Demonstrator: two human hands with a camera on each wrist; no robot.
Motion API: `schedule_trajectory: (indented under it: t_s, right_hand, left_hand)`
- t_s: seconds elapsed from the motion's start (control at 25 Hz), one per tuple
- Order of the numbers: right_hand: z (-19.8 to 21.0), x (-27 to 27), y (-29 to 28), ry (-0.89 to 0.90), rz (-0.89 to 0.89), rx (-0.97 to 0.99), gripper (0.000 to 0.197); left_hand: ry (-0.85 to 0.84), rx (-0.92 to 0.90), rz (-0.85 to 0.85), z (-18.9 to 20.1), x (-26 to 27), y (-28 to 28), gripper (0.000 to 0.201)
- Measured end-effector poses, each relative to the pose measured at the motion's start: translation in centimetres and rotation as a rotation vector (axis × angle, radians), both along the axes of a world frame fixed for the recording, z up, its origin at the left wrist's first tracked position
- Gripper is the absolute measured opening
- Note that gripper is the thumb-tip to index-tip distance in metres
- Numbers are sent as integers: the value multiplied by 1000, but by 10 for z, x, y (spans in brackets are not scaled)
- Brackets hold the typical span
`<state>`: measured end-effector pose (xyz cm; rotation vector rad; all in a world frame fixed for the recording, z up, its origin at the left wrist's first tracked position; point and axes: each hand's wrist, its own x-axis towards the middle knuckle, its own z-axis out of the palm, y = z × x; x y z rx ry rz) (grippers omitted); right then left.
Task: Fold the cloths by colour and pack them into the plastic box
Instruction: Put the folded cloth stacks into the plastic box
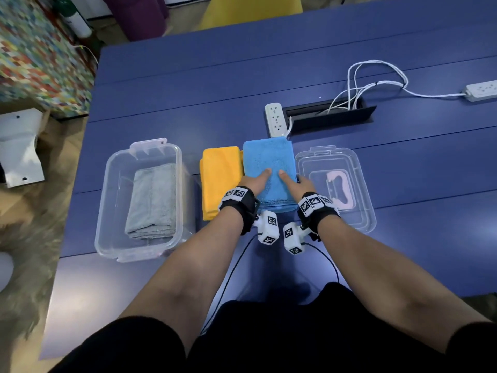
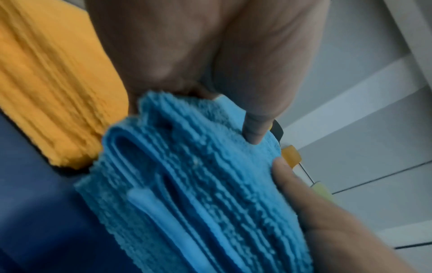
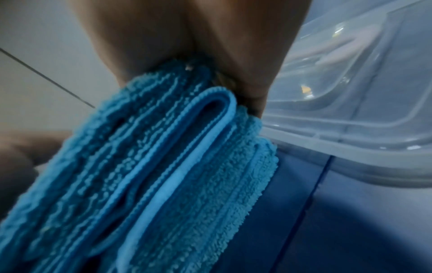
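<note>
A folded blue cloth stack point(image 1: 269, 157) lies at the table's middle. My left hand point(image 1: 255, 183) grips its near left side and my right hand point(image 1: 294, 184) its near right side, thumbs on top, other fingers hidden beside or under it. The left wrist view shows the blue cloth stack point(image 2: 187, 184) pinched by my left hand point(image 2: 187, 46). In the right wrist view my right hand point(image 3: 187, 37) clamps the blue cloth stack point(image 3: 163, 166). Folded orange cloths point(image 1: 220, 179) lie just left. The clear plastic box point(image 1: 103, 189) at the left holds a folded grey cloth point(image 1: 153, 200).
The box's clear lid point(image 1: 357, 170) with a pink handle point(image 1: 340, 189) lies close on the right. Behind the cloths are a white power strip point(image 1: 274, 119) and an open cable hatch point(image 1: 330, 114) with white cords. Another power strip point(image 1: 481, 90) sits far right.
</note>
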<state>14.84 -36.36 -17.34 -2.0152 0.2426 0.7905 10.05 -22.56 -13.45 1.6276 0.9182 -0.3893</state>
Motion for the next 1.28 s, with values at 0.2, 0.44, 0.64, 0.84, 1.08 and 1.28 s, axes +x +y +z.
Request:
schedule_trajectory:
  t_s: [0.2, 0.44, 0.64, 0.84, 1.08, 1.28]
  right_hand:
    - [4, 17, 5, 82, 103, -43, 119]
    - [6, 10, 0, 174, -45, 37, 96]
    - [10, -12, -8, 128, -99, 8, 66]
    - [23, -35, -24, 198, 9, 39, 51]
    - [-2, -57, -42, 297, 76, 51, 68]
    - [-22, -76, -56, 369, 120, 91, 63]
  left_hand:
    - [19, 104, -107, -4, 9, 0, 59]
    - [110, 139, -168, -11, -2, 14, 66]
    - [78, 93, -205, -19, -16, 2, 92]
    - [-8, 23, 40, -18, -27, -11, 62]
    - [53, -307, 68, -44, -60, -15, 93]
    - [-101, -363, 163, -46, -93, -23, 92]
